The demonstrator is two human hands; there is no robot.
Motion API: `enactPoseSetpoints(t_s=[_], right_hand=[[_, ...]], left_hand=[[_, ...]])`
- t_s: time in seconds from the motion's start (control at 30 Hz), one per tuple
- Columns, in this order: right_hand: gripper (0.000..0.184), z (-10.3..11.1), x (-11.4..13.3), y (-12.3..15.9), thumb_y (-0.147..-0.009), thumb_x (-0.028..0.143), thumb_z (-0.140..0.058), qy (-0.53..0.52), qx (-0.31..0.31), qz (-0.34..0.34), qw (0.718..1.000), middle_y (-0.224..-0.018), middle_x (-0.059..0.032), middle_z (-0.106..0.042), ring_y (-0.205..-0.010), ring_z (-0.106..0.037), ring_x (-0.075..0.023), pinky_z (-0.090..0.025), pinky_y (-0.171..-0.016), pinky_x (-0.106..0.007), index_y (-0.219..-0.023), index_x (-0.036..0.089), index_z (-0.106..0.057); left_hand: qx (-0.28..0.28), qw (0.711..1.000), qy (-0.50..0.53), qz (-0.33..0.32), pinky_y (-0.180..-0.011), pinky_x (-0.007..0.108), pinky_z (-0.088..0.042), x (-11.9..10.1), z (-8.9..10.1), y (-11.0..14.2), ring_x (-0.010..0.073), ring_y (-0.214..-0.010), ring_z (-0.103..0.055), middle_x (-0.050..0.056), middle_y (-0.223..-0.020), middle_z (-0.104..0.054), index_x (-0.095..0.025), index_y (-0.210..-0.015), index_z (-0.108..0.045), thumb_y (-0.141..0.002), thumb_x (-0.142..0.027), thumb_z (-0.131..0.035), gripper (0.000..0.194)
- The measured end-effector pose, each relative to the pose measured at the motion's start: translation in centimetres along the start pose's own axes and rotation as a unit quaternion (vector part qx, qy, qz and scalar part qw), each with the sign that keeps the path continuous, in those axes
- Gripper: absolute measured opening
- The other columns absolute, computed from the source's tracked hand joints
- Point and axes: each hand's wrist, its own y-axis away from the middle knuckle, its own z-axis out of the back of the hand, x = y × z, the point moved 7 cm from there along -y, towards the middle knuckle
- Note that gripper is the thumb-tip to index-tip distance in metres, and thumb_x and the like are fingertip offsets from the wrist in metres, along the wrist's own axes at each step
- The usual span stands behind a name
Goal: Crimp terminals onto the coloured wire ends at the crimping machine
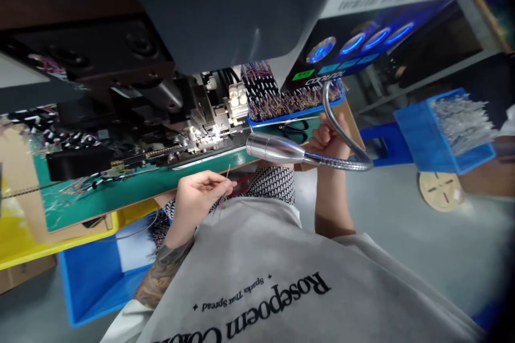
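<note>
Over a green mat [120, 193] beneath a dark machine [241, 10], with grey floor [394, 236] beyond, looks down. Pinches a few thin wires [228, 172] between thumb and fingertips of the left hand [197, 195], just in front of the mat's edge, apart from the machine. Holds the right hand [328, 136] with fingers curled behind the bendable neck of a metal lamp [277, 149], near a blue tray [298, 114]; cannot tell whether empty or gripping. Shows many gathered wires [277, 104] already in that tray, against only a few in the left hand; too little visible to judge the share finished or remaining.
</note>
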Motion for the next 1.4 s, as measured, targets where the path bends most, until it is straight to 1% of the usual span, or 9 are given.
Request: enactPoseSetpoints(t_s=[0.07, 0.13, 0.27, 0.37, 0.47, 0.57, 0.83, 1.1, 1.4], right_hand=[[0.044, -1.9, -1.1, 1.1, -0.089, 0.067, -0.06, -0.067, -0.024, -0.071, 0.995, -0.051, 0.0072, -0.035, -0.044, -0.023, -0.01, -0.022, -0.042, -0.027, -0.075, 0.026, -0.067], [0.035, -5.5, -1.4, 3.3, -0.082, 0.057, -0.073, -0.085, -0.008, -0.076, 0.993, -0.061, 0.0023, -0.056, -0.051, -0.039, -0.0105, -0.034, -0.047, -0.027, -0.072, 0.023, -0.068], [0.032, -13.1, -1.3, 7.8, -0.085, 0.05, -0.077, -0.118, 0.114, -0.097, 0.982, -0.055, 0.0046, -0.052, -0.052, -0.043, -0.0099, -0.037, -0.051, -0.026, -0.074, 0.02, -0.074], [0.029, -16.0, -0.4, 9.3, -0.089, 0.05, -0.076, -0.149, 0.175, -0.116, 0.966, -0.054, 0.0067, -0.053, -0.051, -0.044, -0.0085, -0.04, -0.052, -0.024, -0.086, 0.022, -0.081], [0.029, -18.1, 0.8, 10.3, -0.084, 0.05, -0.083, -0.163, 0.262, -0.146, 0.94, -0.067, 0.0032, -0.07, -0.058, -0.059, -0.0099, -0.05, -0.056, -0.024, -0.093, 0.022, -0.082], [0.028, -18.8, 1.7, 10.8, -0.082, 0.049, -0.084, -0.162, 0.273, -0.158, 0.935, -0.072, 0.0004, -0.076, -0.063, -0.068, -0.0133, -0.057, -0.06, -0.028, -0.084, 0.021, -0.079], [0.016, -17.6, 2.5, 8.5, -0.089, 0.036, -0.074, -0.101, 0.14, -0.08, 0.982, -0.069, 0.0015, -0.071, -0.056, -0.054, -0.01, -0.045, -0.055, -0.026, -0.083, 0.024, -0.082], [0.018, -19.8, 5.2, 8.9, -0.086, 0.035, -0.075, -0.044, 0.165, -0.065, 0.983, -0.069, -0.0004, -0.075, -0.062, -0.065, -0.0138, -0.054, -0.058, -0.029, -0.076, 0.023, -0.083], [0.029, -19.7, 3.8, 7.7, -0.094, 0.041, -0.072, -0.049, 0.149, -0.085, 0.984, -0.054, -0.0001, -0.054, -0.057, -0.056, -0.0142, -0.051, -0.057, -0.03, -0.075, 0.02, -0.077]], left_hand=[[-0.001, 1.0, 0.014, -0.003, -0.064, 0.027, -0.067, 0.3, -0.2, -0.2, 0.0212, -0.074, -0.082, 0.012, -0.092, -0.086, -0.016, -0.086, -0.082, -0.087, -0.034, -0.087, 0.019], [-0.006, 1.0, 0.026, -0.006, -0.066, 0.027, -0.067, 0.3, -0.3, -0.3, 0.0204, -0.075, -0.082, 0.012, -0.092, -0.086, -0.016, -0.087, -0.082, -0.087, -0.034, -0.088, 0.019], [-0.036, 0.999, 0.029, -0.005, -0.065, 0.026, -0.066, -0.5, 0.1, 0.1, 0.0209, -0.075, -0.082, 0.012, -0.092, -0.086, -0.016, -0.087, -0.081, -0.086, -0.036, -0.089, 0.021], [-0.053, 0.998, 0.027, -0.011, -0.063, 0.026, -0.065, -1.1, 0.8, 0.4, 0.0213, -0.074, -0.082, 0.011, -0.089, -0.085, -0.016, -0.087, -0.08, -0.085, -0.035, -0.089, 0.021], [-0.054, 0.998, 0.023, -0.02, -0.062, 0.025, -0.064, -0.8, 1.3, 0.3, 0.0195, -0.07, -0.08, 0.008, -0.08, -0.084, -0.016, -0.085, -0.081, -0.084, -0.034, -0.089, 0.02], [-0.049, 0.998, 0.029, -0.033, -0.057, 0.023, -0.06, -0.3, 1.3, -0.1, 0.0174, -0.063, -0.077, 0.006, -0.074, -0.082, -0.017, -0.081, -0.079, -0.083, -0.033, -0.089, 0.019], [0.01, 0.999, 0.033, -0.038, -0.062, 0.026, -0.065, -1.3, 0.5, 0.0, 0.0186, -0.069, -0.08, 0.007, -0.079, -0.083, -0.019, -0.081, -0.081, -0.086, -0.028, -0.084, 0.011], [-0.114, 0.987, 0.088, -0.067, -0.065, 0.027, -0.066, -1.8, 2.5, -0.9, 0.016, -0.067, -0.076, 0.003, -0.078, -0.081, -0.019, -0.081, -0.08, -0.079, -0.033, -0.09, 0.017], [-0.127, 0.985, 0.027, -0.116, -0.073, 0.028, -0.066, -3.0, 2.7, -1.2, 0.0167, -0.077, -0.076, 0.004, -0.084, -0.081, -0.021, -0.088, -0.081, -0.091, -0.04, -0.082, 0.02]])
